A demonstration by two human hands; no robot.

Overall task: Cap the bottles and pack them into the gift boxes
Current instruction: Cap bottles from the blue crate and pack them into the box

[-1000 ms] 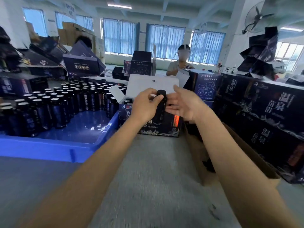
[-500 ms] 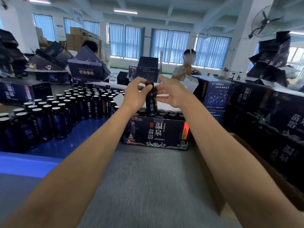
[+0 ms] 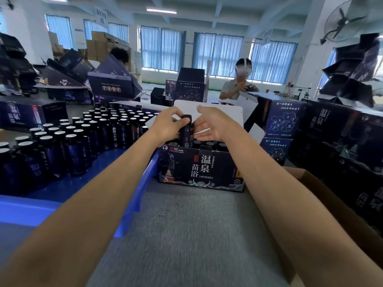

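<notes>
Gripping bottle [image 3: 186,137] above "温泉苗浴" gift box [image 3: 200,169]

Gift box [image 3: 199,168]: 12 o'clock, on table [image 3: 186,235].
Tray [image 3: 132,206]: 9 o'clock, just beside gift box; bottle rows [image 3: 78,146] standing in it.
Held bottle [image 3: 186,131]: upright over gift box, between left hand [image 3: 165,127] and right hand [image 3: 215,127].
Carton [image 3: 335,206]: 3 o'clock.
Stacked boxes [image 3: 339,129]: 2 o'clock, behind carton.

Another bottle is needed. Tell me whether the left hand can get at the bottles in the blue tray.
Probably yes, once freed: the left hand grips a bottle over the gift box; the tray bottles stand close on its left, nothing between.
</notes>
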